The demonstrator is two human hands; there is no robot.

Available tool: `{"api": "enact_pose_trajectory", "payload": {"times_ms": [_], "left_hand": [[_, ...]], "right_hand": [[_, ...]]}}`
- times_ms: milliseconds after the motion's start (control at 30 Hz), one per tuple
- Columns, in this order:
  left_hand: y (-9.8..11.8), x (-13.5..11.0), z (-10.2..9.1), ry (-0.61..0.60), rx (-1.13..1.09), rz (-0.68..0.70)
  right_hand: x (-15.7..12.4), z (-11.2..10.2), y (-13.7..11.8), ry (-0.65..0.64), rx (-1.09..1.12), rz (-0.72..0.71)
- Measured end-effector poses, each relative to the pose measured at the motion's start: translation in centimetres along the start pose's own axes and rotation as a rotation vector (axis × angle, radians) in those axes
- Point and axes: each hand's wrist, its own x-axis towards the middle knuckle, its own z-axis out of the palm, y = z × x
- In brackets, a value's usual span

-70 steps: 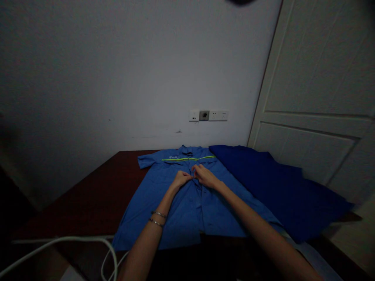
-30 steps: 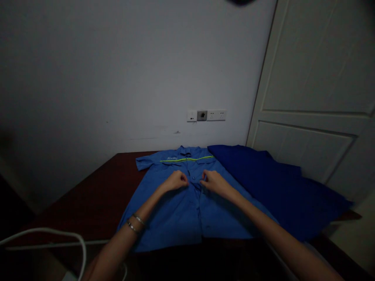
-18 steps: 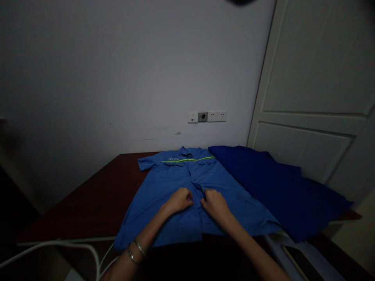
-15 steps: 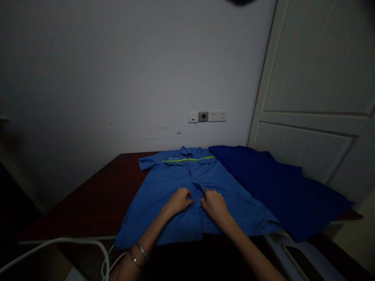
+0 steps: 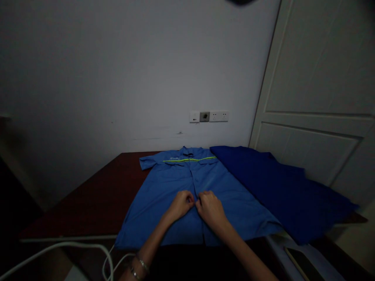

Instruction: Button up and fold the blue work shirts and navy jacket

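A light blue short-sleeved work shirt (image 5: pixel 164 187) with a yellow-green chest stripe lies flat, front up, on a dark red-brown table (image 5: pixel 99 199). My left hand (image 5: pixel 182 203) and my right hand (image 5: pixel 208 207) meet at the shirt's front placket, low on the garment. Both are closed, fingertips pinching the placket fabric on either side of the opening. Two thin bracelets sit on my left wrist.
A darker blue garment (image 5: pixel 278 187) is spread over the table's right side, overlapping the shirt's right sleeve. White cables (image 5: pixel 73 248) curl at the near left edge. A dark phone-like slab (image 5: pixel 301 263) lies at the near right. Wall sockets (image 5: pixel 209 116) and a white door (image 5: pixel 319 97) stand behind.
Both hands have come down the placket from chest level toward the hem, then drawn together until they touch at the opening.
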Motion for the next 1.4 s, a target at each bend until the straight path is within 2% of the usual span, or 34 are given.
{"api": "enact_pose_trajectory", "payload": {"times_ms": [100,167,367,533,733,1167,1400], "left_hand": [[0.4,-0.6,-0.2,0.116,0.022,0.135],[0.7,-0.9,-0.4,0.157,0.016,0.172],[1.4,-1.0,-0.9,0.17,-0.023,0.145],[1.6,0.0,-0.8,0.188,-0.074,0.116],[1.9,0.9,-0.7,0.123,-0.107,0.139],[2.7,1.3,-0.9,0.076,-0.031,0.185],[2.5,1.6,-0.6,0.099,-0.001,0.171]], "right_hand": [[0.2,-0.7,0.6,0.085,0.128,-0.011],[0.6,-1.0,1.3,0.104,0.272,-0.012],[2.2,-1.1,3.8,0.046,0.742,0.048],[3.6,-0.2,5.5,0.011,0.975,0.115],[4.6,0.1,6.2,-0.072,1.042,0.114],[5.1,-0.2,5.8,-0.157,0.926,-0.086],[5.3,0.3,6.0,-0.142,0.957,-0.03]]}}
